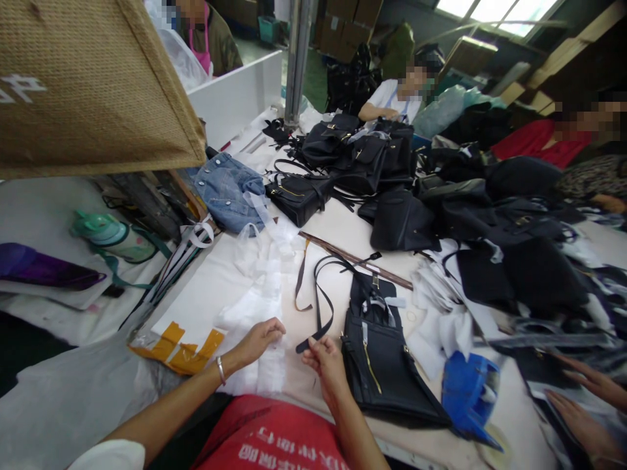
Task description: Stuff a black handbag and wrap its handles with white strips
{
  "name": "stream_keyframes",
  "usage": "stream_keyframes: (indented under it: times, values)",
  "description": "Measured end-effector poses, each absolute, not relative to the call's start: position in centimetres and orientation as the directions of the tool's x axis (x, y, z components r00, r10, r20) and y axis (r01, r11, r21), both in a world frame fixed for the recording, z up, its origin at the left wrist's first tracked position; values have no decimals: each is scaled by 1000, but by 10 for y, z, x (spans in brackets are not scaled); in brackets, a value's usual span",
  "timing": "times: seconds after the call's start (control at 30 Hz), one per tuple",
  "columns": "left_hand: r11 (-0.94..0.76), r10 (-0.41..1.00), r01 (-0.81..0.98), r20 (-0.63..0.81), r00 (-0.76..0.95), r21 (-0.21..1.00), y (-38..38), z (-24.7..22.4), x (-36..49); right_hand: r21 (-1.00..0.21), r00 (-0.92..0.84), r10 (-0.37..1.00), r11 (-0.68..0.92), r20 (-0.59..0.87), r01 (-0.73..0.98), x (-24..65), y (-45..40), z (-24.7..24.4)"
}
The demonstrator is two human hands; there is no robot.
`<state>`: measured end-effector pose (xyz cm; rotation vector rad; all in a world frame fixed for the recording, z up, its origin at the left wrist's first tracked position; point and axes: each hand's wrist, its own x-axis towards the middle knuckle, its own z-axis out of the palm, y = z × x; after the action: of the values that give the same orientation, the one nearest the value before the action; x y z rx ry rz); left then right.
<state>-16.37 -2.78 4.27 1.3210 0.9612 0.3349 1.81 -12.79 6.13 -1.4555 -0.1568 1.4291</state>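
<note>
A black bag (386, 372) with gold zippers lies on the table (313, 385), just right of my right hand (321, 359). A thin black strap (327, 307) curves from the top of the bag toward me, and the fingers of my right hand pinch it near its end. My left hand (267, 336) hovers over white plastic film (255, 307), its thumb and fingertips close together; whether anything small is between them is too small to tell. A gap separates the two hands.
Black bags (362, 156) are piled at the back. A denim item (230, 189) lies back left, blue plastic (467, 388) at right. A brown strip (357, 259) crosses behind the bag. Another person's hands (582, 391) work at far right. Burlap (98, 85) hangs upper left.
</note>
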Motion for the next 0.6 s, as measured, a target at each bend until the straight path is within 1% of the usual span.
stream_keyframes:
  times: [0.2,0.4,0.6]
  values:
    - [170,721,340,-352,597,925,-32,49,-162,-753,303,729,-426,-614,-501,12,-121,59]
    - [27,746,365,-262,612,931,-36,51,-161,-745,291,728,-430,-620,-510,8,-120,57]
    - [-19,768,374,-226,599,927,-41,55,-157,-735,308,713,-421,-630,-531,5,-117,60]
